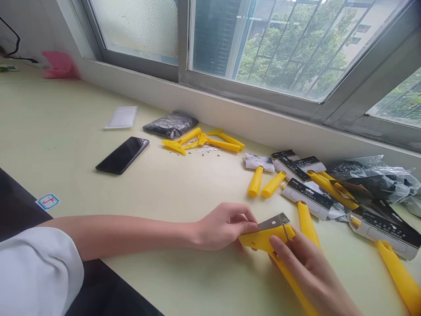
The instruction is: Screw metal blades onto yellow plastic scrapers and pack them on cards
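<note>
A yellow scraper (263, 240) is held over the near part of the table, its handle running down toward the bottom edge. A flat metal blade (273, 221) lies along the top of its head. My left hand (226, 226) is closed, thumb and fingers pinching the left end of the blade and head. My right hand (305, 267) is wrapped round the scraper where head and handle meet, thumb on the near face. Part of the handle is hidden behind my right hand. A loose yellow handle (307, 224) lies just beyond it.
Packaged yellow scrapers (307, 197) with black-and-white cards spread to the right, beside a clear plastic bag (375, 175). Yellow scraper parts (204, 140) and small screws lie farther back, near a dark packet (171, 124). A phone (123, 155) and white case (121, 117) are left.
</note>
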The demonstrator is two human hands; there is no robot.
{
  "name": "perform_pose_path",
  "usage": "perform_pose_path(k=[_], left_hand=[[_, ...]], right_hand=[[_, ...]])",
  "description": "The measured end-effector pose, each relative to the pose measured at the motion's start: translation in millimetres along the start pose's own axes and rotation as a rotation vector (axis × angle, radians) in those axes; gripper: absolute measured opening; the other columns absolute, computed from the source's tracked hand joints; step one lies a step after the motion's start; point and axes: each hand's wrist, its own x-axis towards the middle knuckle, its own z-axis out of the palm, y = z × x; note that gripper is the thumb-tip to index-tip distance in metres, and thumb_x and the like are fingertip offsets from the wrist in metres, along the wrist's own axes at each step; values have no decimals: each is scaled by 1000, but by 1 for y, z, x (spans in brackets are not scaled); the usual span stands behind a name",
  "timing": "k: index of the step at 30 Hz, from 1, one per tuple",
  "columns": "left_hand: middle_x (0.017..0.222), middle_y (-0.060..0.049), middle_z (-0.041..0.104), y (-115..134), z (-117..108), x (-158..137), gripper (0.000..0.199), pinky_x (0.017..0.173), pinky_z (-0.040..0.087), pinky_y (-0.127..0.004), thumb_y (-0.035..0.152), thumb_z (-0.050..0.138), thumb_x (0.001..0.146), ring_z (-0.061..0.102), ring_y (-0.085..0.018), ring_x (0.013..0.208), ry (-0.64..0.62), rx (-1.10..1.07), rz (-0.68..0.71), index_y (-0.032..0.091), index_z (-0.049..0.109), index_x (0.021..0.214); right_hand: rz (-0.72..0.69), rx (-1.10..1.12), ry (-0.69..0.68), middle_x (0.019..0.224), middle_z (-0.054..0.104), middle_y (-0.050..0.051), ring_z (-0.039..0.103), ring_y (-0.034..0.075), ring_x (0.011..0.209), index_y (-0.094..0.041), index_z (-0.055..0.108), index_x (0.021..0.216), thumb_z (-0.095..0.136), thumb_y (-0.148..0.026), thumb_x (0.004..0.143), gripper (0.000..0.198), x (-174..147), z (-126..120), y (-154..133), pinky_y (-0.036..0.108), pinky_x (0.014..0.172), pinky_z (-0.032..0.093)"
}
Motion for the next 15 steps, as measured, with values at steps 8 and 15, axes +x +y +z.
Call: perform_pose_path(k=[8,15], left_hand=[[91,-8,68,-2,1,-5,30,57,60,-26,45,61,93,64,-15,76,3,161,135,15,63,93],[124,-10,73,6,-6,-17,29,93,57,-32,20,44,99,72,-21,109,-199,781,486,22,71,108]], right_hand=[[-270,-210,119,70,59,-4,55,15,63,-30,59,100,53,-47,99,18,-13,-1,-6,25,60,43],[-1067,-754,108,98,73,5,69,18,83,-21,56,124,60,-12,91,35,-8,-30,9,26,74,53]])
